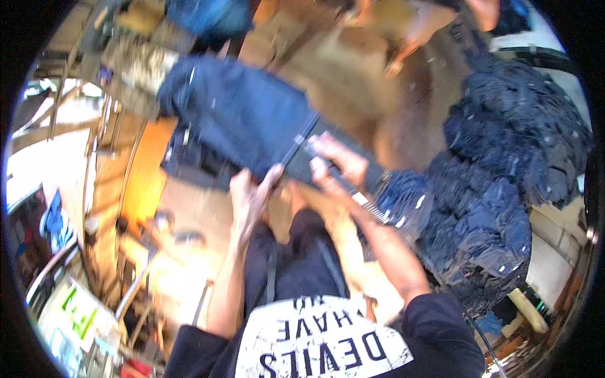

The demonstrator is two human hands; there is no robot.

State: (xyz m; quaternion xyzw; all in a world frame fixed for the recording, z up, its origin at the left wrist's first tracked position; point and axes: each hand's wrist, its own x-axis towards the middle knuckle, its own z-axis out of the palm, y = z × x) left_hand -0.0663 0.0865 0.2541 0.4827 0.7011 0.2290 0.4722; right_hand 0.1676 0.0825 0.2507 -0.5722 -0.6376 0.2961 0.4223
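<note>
A dark blue folded cloth [246, 110] lies stretched over a narrow raised surface in front of me. A thin dark strip [299, 140] with a pale mark crosses its right end. At the strip's near end, my left hand [252, 192] grips the cloth edge, thumb and finger against it. My right hand [337, 165] is closed round a slim dark tool [343, 183] with a pale ridged section near the wrist; its kind is blurred. That hand rests just right of the strip, over a darker surface.
A large heap of dark blue cloth pieces [479, 183] rises at my right. Another person's limb [403, 47] shows blurred at the far side. A blue bundle [211, 16] lies far left. An orange wooden panel [148, 170] stands on the left.
</note>
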